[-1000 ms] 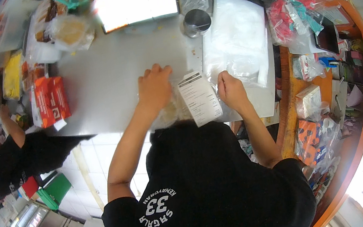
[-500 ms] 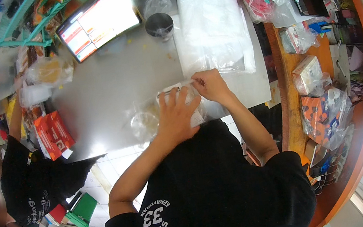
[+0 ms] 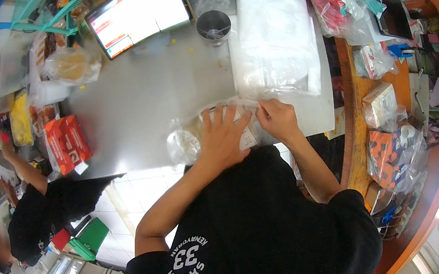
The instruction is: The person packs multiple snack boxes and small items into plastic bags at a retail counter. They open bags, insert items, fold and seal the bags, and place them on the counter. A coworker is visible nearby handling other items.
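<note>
My left hand (image 3: 225, 136) lies with spread fingers on a white packet with print on it, inside a clear plastic bag (image 3: 202, 114), at the table's near edge. The fingers of my right hand (image 3: 278, 118) are pinched on the bag's right end. Part of the packet (image 3: 247, 139) shows beside the left hand; the rest is under the hand. To the left of that hand, clear plastic (image 3: 183, 145) bulges out in a rounded shape that glares in the light.
A metal table (image 3: 140, 100) holds a stack of clear bags (image 3: 273, 38), a dark cup (image 3: 213, 26), a lit screen (image 3: 138, 16) and an orange box (image 3: 68, 143). Wooden shelving (image 3: 350, 117) with wrapped boxes borders the right. A co-worker's arm (image 3: 27, 168) reaches in at left.
The view has turned slightly. My right hand has come a little nearer the table's edge, still pinching the bag, while the left stays pressed on the packet. The co-worker's arm has shifted.
</note>
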`<state>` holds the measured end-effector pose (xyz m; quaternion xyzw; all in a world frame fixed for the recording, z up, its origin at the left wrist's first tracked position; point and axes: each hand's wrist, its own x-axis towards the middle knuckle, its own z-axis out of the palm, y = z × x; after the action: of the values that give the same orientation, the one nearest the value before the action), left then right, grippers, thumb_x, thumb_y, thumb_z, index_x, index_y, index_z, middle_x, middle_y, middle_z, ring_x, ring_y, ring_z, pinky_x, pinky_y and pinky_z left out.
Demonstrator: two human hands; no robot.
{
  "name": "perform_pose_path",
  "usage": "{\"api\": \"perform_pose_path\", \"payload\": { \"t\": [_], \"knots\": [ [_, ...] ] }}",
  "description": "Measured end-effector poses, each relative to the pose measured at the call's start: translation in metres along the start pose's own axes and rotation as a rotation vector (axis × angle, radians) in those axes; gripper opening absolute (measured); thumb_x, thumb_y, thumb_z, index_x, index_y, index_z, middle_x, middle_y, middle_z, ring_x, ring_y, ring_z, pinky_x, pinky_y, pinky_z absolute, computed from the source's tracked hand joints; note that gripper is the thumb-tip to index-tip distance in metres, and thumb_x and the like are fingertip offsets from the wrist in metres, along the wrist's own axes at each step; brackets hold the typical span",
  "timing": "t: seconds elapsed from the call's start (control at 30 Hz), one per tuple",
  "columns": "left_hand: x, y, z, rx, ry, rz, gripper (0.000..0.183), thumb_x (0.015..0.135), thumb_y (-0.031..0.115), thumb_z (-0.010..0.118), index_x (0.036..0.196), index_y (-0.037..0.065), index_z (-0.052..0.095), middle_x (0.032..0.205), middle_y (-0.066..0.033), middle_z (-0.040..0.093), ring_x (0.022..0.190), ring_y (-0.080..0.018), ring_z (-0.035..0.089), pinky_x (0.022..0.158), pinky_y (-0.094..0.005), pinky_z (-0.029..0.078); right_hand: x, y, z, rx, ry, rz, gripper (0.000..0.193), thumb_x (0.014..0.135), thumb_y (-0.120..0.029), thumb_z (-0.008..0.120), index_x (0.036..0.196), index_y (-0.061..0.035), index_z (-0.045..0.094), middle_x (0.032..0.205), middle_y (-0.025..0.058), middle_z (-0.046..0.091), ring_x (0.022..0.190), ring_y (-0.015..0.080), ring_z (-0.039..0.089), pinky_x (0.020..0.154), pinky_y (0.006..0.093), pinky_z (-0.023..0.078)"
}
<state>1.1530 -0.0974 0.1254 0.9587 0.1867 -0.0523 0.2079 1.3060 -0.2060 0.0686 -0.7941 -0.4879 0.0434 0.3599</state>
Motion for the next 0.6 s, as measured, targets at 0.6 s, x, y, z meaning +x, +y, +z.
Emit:
{"api": "perform_pose_path", "payload": {
  "t": [0.6],
  "knots": [
    [0.001,0.002,0.004,0.045,-0.045,0.035,0.085,0.059,0.039,0.086,0.135,0.024,0.051,0.141,-0.0130,0.042,0.134,-0.0363,0.036,0.112,-0.0621,0.022,0.004,-0.022,-0.059,0.075,-1.143,0.470,0.028,0.076,-0.024,0.063,0.067,0.0010,0.070,0.059,0.0192,0.063,0.057,0.0302,0.066,0.060,0.0375,0.054]
  ]
}}
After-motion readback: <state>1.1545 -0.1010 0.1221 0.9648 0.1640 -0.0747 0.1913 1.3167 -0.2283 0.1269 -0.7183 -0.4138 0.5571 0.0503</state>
